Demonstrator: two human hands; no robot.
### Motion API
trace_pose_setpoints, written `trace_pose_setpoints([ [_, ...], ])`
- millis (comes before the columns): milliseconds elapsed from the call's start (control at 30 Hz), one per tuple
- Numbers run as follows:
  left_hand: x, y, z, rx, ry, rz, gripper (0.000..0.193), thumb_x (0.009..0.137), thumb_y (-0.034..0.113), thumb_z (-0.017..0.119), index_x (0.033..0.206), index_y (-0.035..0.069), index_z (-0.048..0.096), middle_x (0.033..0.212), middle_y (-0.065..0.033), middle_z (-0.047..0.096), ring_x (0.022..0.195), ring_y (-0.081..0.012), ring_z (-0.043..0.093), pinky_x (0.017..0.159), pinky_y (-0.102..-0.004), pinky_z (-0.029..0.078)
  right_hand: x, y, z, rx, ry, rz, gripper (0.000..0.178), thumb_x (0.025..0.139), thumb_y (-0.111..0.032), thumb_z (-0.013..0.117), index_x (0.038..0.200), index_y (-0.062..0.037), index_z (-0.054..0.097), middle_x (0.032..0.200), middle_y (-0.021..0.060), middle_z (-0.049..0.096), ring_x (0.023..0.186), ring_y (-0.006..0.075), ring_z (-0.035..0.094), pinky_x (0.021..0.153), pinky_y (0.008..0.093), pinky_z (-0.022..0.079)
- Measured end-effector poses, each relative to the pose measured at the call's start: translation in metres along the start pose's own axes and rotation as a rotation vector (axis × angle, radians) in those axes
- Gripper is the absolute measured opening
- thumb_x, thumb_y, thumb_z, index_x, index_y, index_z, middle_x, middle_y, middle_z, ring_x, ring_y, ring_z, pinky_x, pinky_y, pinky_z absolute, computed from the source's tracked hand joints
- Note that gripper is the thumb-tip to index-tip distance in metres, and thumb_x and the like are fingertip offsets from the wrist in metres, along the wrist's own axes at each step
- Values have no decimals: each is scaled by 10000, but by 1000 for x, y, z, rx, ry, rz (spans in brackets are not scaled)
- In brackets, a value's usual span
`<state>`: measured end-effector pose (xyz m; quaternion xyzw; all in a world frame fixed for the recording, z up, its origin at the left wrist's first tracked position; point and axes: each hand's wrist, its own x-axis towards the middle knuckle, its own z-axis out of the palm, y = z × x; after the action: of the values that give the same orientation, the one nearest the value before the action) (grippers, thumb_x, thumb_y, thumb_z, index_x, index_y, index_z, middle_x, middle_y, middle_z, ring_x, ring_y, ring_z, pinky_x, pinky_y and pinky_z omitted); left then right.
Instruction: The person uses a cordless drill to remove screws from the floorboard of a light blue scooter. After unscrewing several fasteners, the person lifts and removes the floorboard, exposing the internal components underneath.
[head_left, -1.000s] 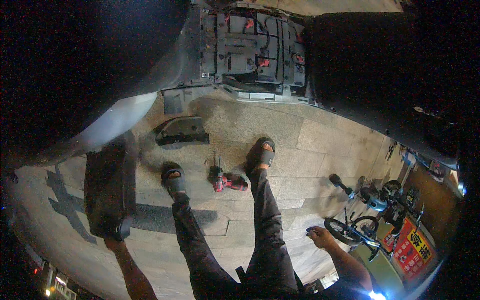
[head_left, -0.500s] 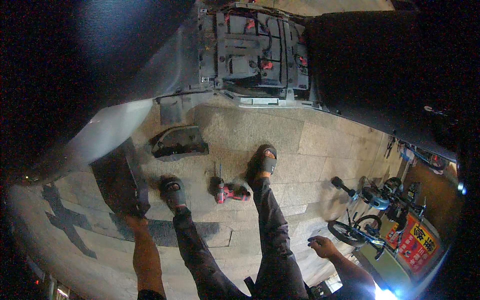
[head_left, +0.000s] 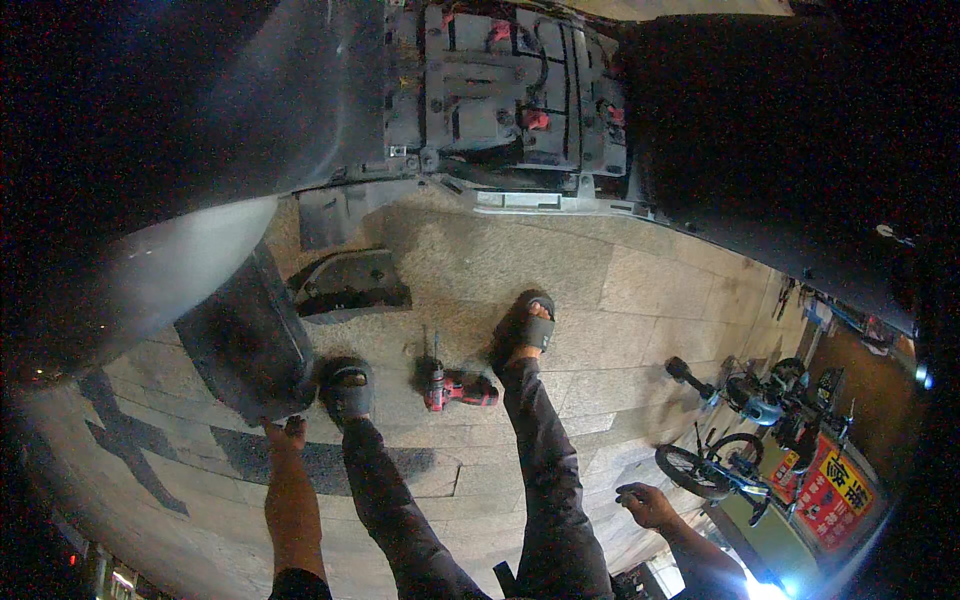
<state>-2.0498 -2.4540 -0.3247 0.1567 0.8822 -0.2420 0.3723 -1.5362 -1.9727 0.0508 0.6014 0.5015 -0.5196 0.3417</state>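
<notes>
My left hand (head_left: 285,432) is at the near edge of a large dark panel (head_left: 250,340), its fingers closed against that edge. Broad and smooth-faced, the panel slants beside my left foot; whether it rests on the paving, I cannot tell. On the right, my right hand (head_left: 648,505) hangs over the floor with curled fingers, and a small dark thing at the fingertips is too small to name. Between my sandalled feet lies a red and black cordless drill (head_left: 460,390) with a long bit. Beyond my left foot is a dark curved cover piece (head_left: 352,283).
Ahead stands a large dark vehicle body with an opened bay (head_left: 510,110) showing grey modules and red connectors. Its pale lower sill (head_left: 520,202) crosses above the paving. Parked bicycles (head_left: 705,465) and a red and yellow sign (head_left: 830,490) are at the right.
The dark panel has turned, so more of its broad face shows. My left hand has shifted slightly right along with its near edge. My right hand has barely moved.
</notes>
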Motion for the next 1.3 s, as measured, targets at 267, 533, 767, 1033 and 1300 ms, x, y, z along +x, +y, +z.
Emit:
trace_pose_setpoints([
  [267,-45,23,-38,-31,105,356,414,937,380,526,1249,110,558,1071,-133,641,962,-253,634,760,-371,522,19,-91,10,-90,-24,-120,250,921,-193,565,1070,-5,636,934,117,693,897,149,646,781,286,503],
  [533,-274,125,-164,-1445,-843,-221,289,919,347,586,1001,71,597,772,-55,603,648,-177,596,563,-316,492,181,-308,1,-295,135,-985,480,713,-191,658,1172,-70,586,1055,224,617,983,431,585,854,460,481],
  [767,-361,79,-116,-1326,-1083,-375,415,846,479,635,1012,99,634,835,-49,607,774,-187,566,699,-334,449,249,-533,-18,-156,871,-1516,355,766,-98,679,1116,-123,625,998,121,629,911,352,575,803,413,456],
  [1033,-398,124,-106,-1149,-750,-397,460,828,456,667,1060,64,602,896,-72,586,763,-197,568,651,-351,487,218,-598,3,-400,990,-1232,385,751,-227,685,1132,-263,644,1266,86,488,1155,373,415,918,528,372],
  [1300,-400,141,-153,-1316,-650,-525,346,828,380,684,836,43,606,628,-56,553,441,-193,510,372,-333,401,198,-598,7,-622,1011,-1101,372,743,-351,701,1112,-324,659,1442,72,326,1288,423,283,991,617,295],
])
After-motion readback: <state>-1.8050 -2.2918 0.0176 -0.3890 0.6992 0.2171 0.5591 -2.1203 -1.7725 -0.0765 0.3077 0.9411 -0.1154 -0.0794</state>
